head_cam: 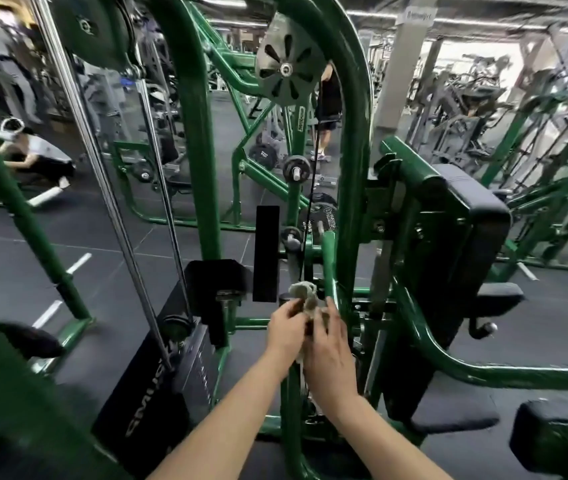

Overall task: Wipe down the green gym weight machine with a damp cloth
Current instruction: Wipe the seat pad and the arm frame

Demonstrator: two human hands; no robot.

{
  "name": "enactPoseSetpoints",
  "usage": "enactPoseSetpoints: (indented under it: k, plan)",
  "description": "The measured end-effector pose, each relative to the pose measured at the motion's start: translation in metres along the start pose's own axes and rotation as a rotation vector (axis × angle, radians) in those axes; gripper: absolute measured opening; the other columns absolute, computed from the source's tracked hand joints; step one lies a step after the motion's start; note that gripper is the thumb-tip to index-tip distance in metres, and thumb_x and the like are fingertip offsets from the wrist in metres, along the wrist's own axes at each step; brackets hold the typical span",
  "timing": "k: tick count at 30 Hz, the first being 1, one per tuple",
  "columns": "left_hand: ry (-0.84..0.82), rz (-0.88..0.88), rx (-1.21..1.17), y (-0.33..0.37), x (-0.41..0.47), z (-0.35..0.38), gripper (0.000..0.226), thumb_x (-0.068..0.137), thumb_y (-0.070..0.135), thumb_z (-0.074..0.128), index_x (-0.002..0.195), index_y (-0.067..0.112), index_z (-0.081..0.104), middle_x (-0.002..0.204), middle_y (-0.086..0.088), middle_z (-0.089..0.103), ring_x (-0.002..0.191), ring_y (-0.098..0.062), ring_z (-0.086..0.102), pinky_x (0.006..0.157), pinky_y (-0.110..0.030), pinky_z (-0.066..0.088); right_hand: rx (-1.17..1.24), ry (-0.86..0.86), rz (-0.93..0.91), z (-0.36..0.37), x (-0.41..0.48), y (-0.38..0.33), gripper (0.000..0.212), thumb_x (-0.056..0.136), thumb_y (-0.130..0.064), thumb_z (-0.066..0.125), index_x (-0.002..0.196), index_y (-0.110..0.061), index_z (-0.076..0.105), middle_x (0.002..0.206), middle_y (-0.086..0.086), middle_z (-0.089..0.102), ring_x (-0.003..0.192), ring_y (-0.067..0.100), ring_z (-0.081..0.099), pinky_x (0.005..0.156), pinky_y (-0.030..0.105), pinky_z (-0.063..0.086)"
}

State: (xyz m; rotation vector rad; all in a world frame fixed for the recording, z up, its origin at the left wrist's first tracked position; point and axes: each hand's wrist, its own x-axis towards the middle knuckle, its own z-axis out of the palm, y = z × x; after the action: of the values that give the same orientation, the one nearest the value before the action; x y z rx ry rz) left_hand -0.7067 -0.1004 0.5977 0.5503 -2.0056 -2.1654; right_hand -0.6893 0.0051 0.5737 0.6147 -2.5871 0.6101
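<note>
Cloth (305, 299) bunched between both hands, low at the middle of the green machine (355, 140), just beside a short green post (329, 265). Left hand (287, 329) pinches one side, right hand (327, 344) curls round the other, likely refolding for a fresh face. Cable (312, 188) drops from the pulley (287, 65) right behind. Black pad (473, 202) to the right.

grey crumpled damp cloth (305, 299) lower centre, between left hand (286, 332) and right hand (331, 355) | green tubular steel machine frame (355, 168) behind | black padded seat back (473, 209) right | slotted metal pulley wheel (287, 69) upper centre
</note>
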Motion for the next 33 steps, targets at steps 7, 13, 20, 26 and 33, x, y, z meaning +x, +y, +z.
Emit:
enactPoseSetpoints:
  k: [7,13,20,26,33]
  plan:
    - [0.107,0.201,0.602,-0.002,0.028,-0.022,0.039,0.091,0.007,0.055,0.123,0.022,0.072,0.113,0.001,0.057,0.108,-0.021,0.060,0.097,-0.037,0.051,-0.181,-0.084,-0.097,0.037,0.044,0.027,0.034,0.088,-0.013,0.074,0.122,-0.011,0.071,0.126,0.004,0.068,0.122,0.023,0.057,0.107,0.036,0.050]
    - [-0.069,0.216,0.830,0.011,0.070,-0.040,0.038,0.089,0.015,0.054,0.122,0.026,0.070,0.123,0.000,0.057,0.121,-0.024,0.051,0.102,-0.044,0.048,-0.013,-0.264,0.265,0.036,0.137,0.028,0.025,0.102,-0.026,0.052,0.101,-0.020,0.076,0.105,0.003,0.071,0.103,0.027,0.064,0.078,0.036,0.052]
    - [-0.255,0.369,1.114,-0.001,0.088,-0.056,0.037,0.095,0.013,0.054,0.127,0.027,0.065,0.124,0.003,0.055,0.114,-0.027,0.057,0.094,-0.046,0.050,0.183,-0.249,0.462,0.025,0.131,0.003,0.023,0.102,-0.017,0.050,0.115,-0.030,0.064,0.105,0.000,0.073,0.095,0.026,0.067,0.080,0.040,0.057]
    - [-0.213,0.457,1.253,0.004,0.099,-0.051,0.032,0.092,0.006,0.058,0.116,0.025,0.066,0.110,0.002,0.054,0.104,-0.026,0.058,0.082,-0.041,0.052,0.378,-0.211,0.392,0.000,0.076,-0.010,0.058,0.095,-0.003,0.051,0.138,-0.042,0.054,0.133,-0.022,0.059,0.113,0.001,0.056,0.095,0.027,0.051]
    - [-0.127,0.421,1.222,0.004,0.093,-0.041,0.024,0.092,0.007,0.059,0.111,0.022,0.065,0.104,0.001,0.052,0.096,-0.025,0.058,0.074,-0.039,0.050,0.308,-0.258,0.434,0.020,0.123,0.017,0.040,0.088,-0.002,0.055,0.121,-0.024,0.065,0.119,-0.003,0.065,0.110,0.018,0.060,0.094,0.037,0.053]
